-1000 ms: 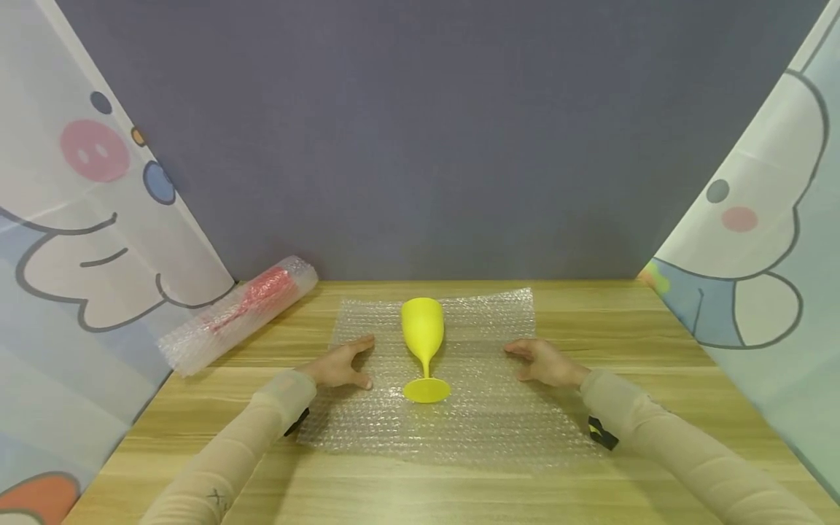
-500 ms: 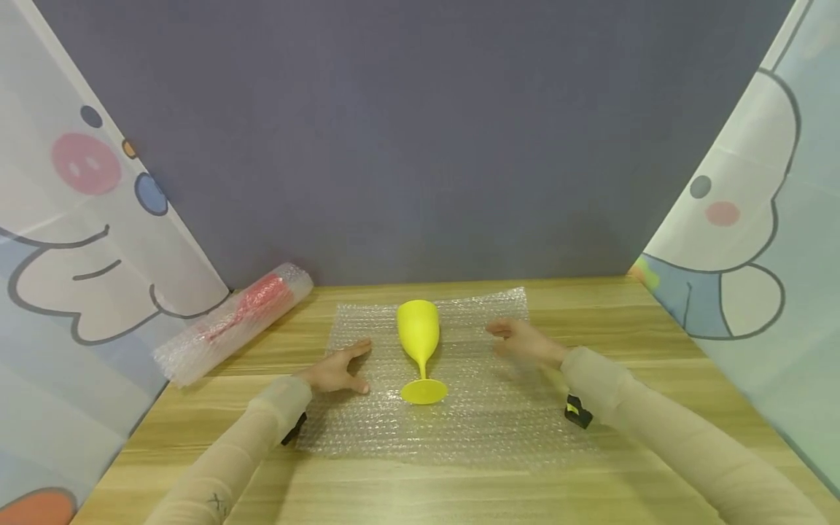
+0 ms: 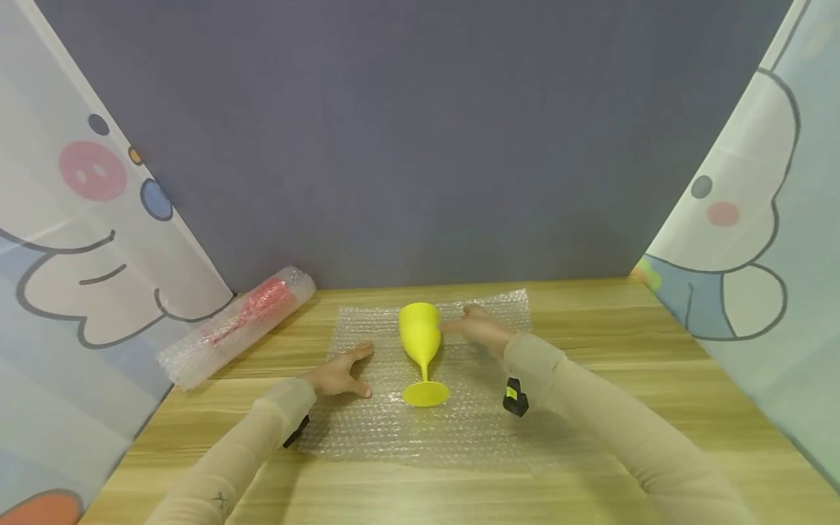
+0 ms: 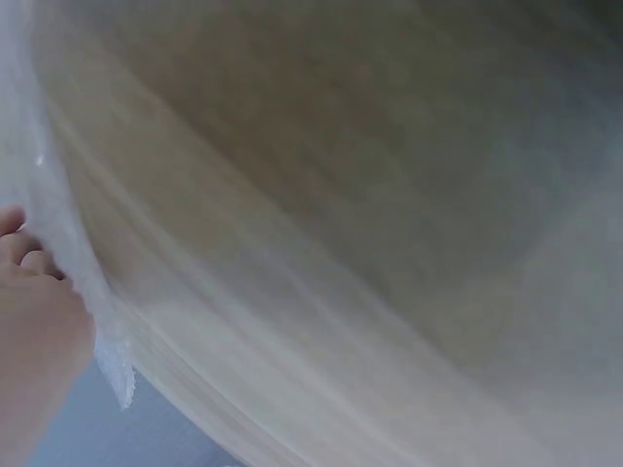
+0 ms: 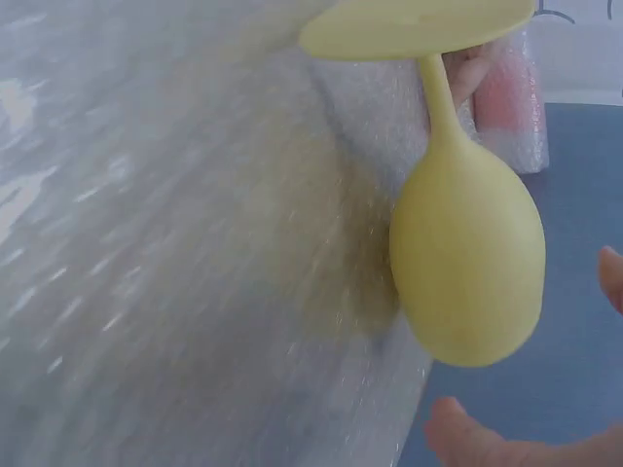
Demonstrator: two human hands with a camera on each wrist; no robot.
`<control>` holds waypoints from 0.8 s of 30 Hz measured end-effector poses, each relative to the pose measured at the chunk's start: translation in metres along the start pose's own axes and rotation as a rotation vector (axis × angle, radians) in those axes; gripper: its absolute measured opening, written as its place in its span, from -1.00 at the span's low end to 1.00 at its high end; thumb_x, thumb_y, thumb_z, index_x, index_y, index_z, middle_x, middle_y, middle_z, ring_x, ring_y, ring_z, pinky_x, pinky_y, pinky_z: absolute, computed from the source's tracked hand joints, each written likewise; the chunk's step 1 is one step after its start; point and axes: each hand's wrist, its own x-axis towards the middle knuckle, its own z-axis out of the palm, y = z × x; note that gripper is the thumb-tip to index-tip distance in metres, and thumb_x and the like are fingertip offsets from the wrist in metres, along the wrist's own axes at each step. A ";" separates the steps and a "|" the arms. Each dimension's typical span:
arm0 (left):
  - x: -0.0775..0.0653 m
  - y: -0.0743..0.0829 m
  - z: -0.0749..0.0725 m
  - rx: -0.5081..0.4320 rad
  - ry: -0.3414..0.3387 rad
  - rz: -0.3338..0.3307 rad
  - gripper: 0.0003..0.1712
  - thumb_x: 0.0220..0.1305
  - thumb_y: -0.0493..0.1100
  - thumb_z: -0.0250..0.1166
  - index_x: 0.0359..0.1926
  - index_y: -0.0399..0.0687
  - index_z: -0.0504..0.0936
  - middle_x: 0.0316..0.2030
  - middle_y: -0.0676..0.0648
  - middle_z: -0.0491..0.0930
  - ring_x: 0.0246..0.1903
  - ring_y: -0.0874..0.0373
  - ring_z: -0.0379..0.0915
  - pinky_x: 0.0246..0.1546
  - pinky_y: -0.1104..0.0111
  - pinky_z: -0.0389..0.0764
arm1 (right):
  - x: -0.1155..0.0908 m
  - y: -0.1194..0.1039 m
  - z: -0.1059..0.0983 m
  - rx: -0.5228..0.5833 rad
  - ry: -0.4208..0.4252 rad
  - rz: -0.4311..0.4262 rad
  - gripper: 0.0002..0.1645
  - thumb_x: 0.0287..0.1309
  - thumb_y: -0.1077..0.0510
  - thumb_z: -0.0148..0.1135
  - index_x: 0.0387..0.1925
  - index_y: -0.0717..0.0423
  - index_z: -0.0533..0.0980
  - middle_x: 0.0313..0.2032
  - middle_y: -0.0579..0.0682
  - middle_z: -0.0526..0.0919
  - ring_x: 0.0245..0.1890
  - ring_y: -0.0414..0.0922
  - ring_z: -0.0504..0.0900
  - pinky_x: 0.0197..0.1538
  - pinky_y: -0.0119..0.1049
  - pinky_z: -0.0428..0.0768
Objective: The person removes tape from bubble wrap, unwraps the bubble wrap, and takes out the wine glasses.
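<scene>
A yellow plastic goblet (image 3: 420,332) lies on its side on a sheet of bubble wrap (image 3: 394,437), its bowl toward the back wall and its foot toward me. My right hand (image 3: 480,329) is just right of the bowl, thumb and fingers apart. In the right wrist view, fingertips (image 5: 467,438) show a gap from the goblet (image 5: 467,253). Over the sheet's left part, my left hand (image 3: 337,373) spreads its thumb from its fingers. The left wrist view has this hand (image 4: 39,331) at the bubble wrap's edge (image 4: 58,214); contact there is unclear.
A bubble-wrapped roll with something red inside (image 3: 243,324) lies at the back left of the wooden table (image 3: 394,496). A dark grey wall (image 3: 420,146) closes the back. Cartoon-printed panels (image 3: 741,240) flank both sides.
My right hand has moved left from the sheet's right side to beside the goblet's bowl. The left hand stays nearly in place. The goblet has not moved on the sheet.
</scene>
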 end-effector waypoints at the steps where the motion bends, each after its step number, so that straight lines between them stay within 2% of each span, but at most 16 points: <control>1: -0.001 0.000 0.000 0.001 -0.002 0.003 0.06 -0.09 -0.09 0.44 0.34 -0.34 0.06 0.40 -0.27 -0.13 0.38 -0.23 -0.26 0.35 -0.09 -0.16 | 0.002 -0.003 0.004 0.007 0.004 0.023 0.24 -0.10 -0.25 0.30 0.40 0.15 -0.16 0.39 0.17 -0.02 0.35 0.18 0.05 0.34 0.15 0.08; 5: -0.002 0.000 -0.001 -0.002 -0.014 -0.003 0.07 -0.08 -0.07 0.44 0.36 -0.31 0.04 0.41 -0.25 -0.15 0.39 -0.21 -0.28 0.35 -0.08 -0.17 | 0.012 -0.012 0.017 0.037 0.009 0.081 0.28 -0.17 -0.27 0.33 0.40 0.18 -0.13 0.38 0.19 0.02 0.33 0.22 0.09 0.33 0.15 0.12; 8: -0.001 0.000 -0.001 0.001 -0.021 -0.007 0.07 -0.07 -0.07 0.43 0.36 -0.30 0.03 0.41 -0.24 -0.17 0.39 -0.21 -0.29 0.35 -0.09 -0.17 | 0.020 -0.014 0.025 0.071 -0.014 0.095 0.18 -0.13 -0.21 0.33 0.37 0.24 -0.03 0.37 0.21 0.05 0.32 0.25 0.09 0.33 0.13 0.13; 12: 0.000 0.001 -0.001 0.003 -0.025 -0.009 0.06 -0.06 -0.08 0.43 0.36 -0.32 0.03 0.41 -0.25 -0.17 0.39 -0.21 -0.29 0.35 -0.09 -0.18 | 0.028 -0.018 0.033 0.095 -0.002 0.120 0.08 -0.09 -0.19 0.30 0.34 0.25 0.06 0.36 0.21 0.09 0.31 0.27 0.11 0.32 0.13 0.16; 18: 0.002 0.005 -0.002 0.020 -0.044 -0.017 0.05 -0.03 -0.09 0.40 0.36 -0.33 0.00 0.42 -0.25 -0.19 0.39 -0.20 -0.32 0.36 -0.08 -0.19 | 0.037 -0.028 0.045 0.165 0.029 0.164 0.10 -0.12 -0.23 0.33 0.32 0.22 0.09 0.24 0.19 0.30 0.16 0.13 0.37 0.20 -0.01 0.41; 21: 0.001 0.005 -0.002 0.017 -0.048 -0.025 0.05 -0.02 -0.09 0.40 0.37 -0.33 0.00 0.42 -0.24 -0.20 0.39 -0.20 -0.33 0.35 -0.10 -0.20 | 0.040 -0.031 0.053 0.144 0.039 0.163 0.10 -0.17 -0.24 0.36 0.29 0.22 0.11 0.11 0.16 0.40 0.01 0.04 0.47 0.09 -0.08 0.50; 24: 0.000 0.005 -0.002 0.006 -0.049 -0.032 0.05 -0.01 -0.09 0.40 0.37 -0.32 -0.01 0.42 -0.23 -0.20 0.39 -0.20 -0.34 0.35 -0.10 -0.21 | 0.042 -0.032 0.060 0.085 0.052 0.162 0.08 -0.19 -0.25 0.37 0.26 0.21 0.14 0.03 0.13 0.43 -0.08 0.00 0.47 0.02 -0.10 0.51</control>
